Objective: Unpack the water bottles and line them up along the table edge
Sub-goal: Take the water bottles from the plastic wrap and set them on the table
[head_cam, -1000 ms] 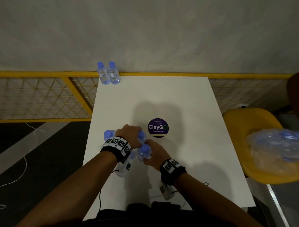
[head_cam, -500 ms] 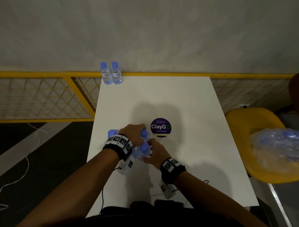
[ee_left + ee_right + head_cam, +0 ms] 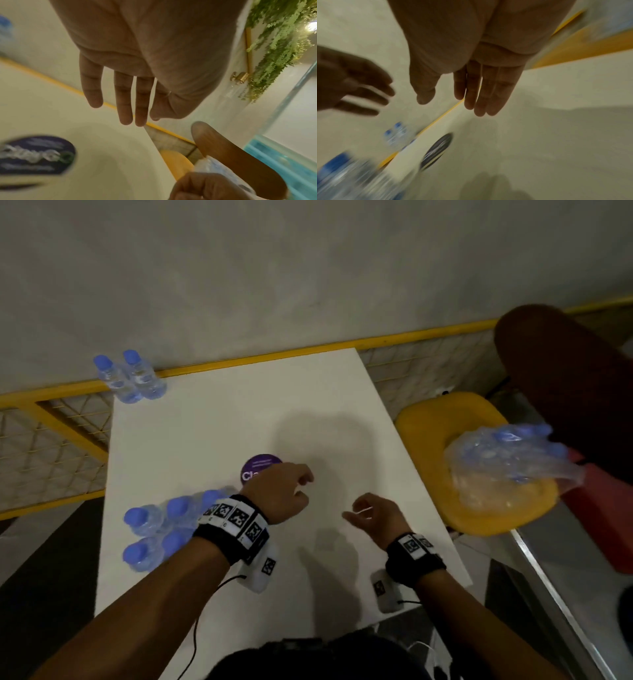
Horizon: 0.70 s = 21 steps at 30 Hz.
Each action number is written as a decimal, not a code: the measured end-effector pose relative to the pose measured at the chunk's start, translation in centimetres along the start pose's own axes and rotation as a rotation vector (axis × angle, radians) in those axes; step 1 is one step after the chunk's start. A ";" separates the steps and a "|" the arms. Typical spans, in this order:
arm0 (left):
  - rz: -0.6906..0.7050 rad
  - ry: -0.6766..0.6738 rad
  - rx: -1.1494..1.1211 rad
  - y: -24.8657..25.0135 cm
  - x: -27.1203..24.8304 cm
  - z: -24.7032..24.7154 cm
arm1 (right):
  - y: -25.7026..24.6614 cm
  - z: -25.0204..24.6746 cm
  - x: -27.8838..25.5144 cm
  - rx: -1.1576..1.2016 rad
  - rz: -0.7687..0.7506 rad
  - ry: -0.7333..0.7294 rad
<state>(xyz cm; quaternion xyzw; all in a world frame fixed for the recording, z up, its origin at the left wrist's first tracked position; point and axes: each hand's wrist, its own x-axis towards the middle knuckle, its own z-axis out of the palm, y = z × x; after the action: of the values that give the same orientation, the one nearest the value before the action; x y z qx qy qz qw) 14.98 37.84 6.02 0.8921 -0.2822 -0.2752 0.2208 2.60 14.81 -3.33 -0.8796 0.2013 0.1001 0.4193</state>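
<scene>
Several clear water bottles with blue caps (image 3: pixel 161 529) stand bunched at the near left edge of the white table (image 3: pixel 212 433). Another two bottles (image 3: pixel 132 378) stand side by side at the far left corner. My left hand (image 3: pixel 305 484) hovers right of the bunch, over the purple sticker (image 3: pixel 260 465), and holds nothing. In the left wrist view its fingers (image 3: pixel 126 105) hang straight. My right hand (image 3: pixel 359 511) floats above the table's middle, also empty, its fingers (image 3: pixel 481 94) relaxed. A wrapped pack of bottles (image 3: pixel 507 460) lies on the yellow chair (image 3: pixel 435 422).
A yellow railing (image 3: pixel 274 356) with mesh runs behind the table, against a grey wall. A brown chair back (image 3: pixel 561 392) rises to the right of the yellow seat. Cables hang from both wrist units near the table's front edge.
Both hands have let go of the bunched bottles and swung right, away from them. The view has turned right, so the bunch now sits at the left.
</scene>
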 end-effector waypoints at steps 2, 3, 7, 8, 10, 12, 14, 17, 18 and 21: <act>0.051 -0.099 -0.076 4.2 3.0 3.0 | 3.9 -5.5 -0.5 -0.010 0.100 0.111; 0.073 -0.147 -0.103 6.3 4.4 4.6 | 6.1 -8.3 -0.8 -0.011 0.145 0.165; 0.177 -0.343 -0.108 15.1 9.4 11.4 | 14.6 -18.0 -1.3 0.033 0.321 0.393; 0.198 -0.383 -0.109 17.4 10.4 13.1 | 16.9 -19.9 -1.1 0.058 0.357 0.429; 0.229 -0.456 -0.117 21.3 12.3 16.5 | 20.5 -22.4 -0.2 0.097 0.398 0.469; 0.198 -0.540 -0.146 25.6 14.9 20.4 | 23.5 -24.7 0.8 0.196 0.455 0.510; 0.078 -0.573 -0.227 29.3 17.3 23.4 | 25.1 -26.6 1.6 0.237 0.512 0.497; -0.025 -0.396 -0.310 33.0 21.1 25.8 | 26.5 -28.5 3.2 0.279 0.516 0.519; -0.054 -0.337 -0.327 34.0 22.2 25.9 | 27.3 -28.9 4.0 0.322 0.455 0.534; -0.135 -0.280 -0.328 35.8 25.8 26.0 | 28.3 -29.7 6.2 0.397 0.345 0.516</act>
<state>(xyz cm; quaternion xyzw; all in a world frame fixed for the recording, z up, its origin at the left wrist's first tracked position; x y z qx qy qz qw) 3.05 -11.13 -3.26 0.8143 -0.2012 -0.4526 0.3027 -4.00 -25.97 -6.53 -0.7305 0.4610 -0.0968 0.4944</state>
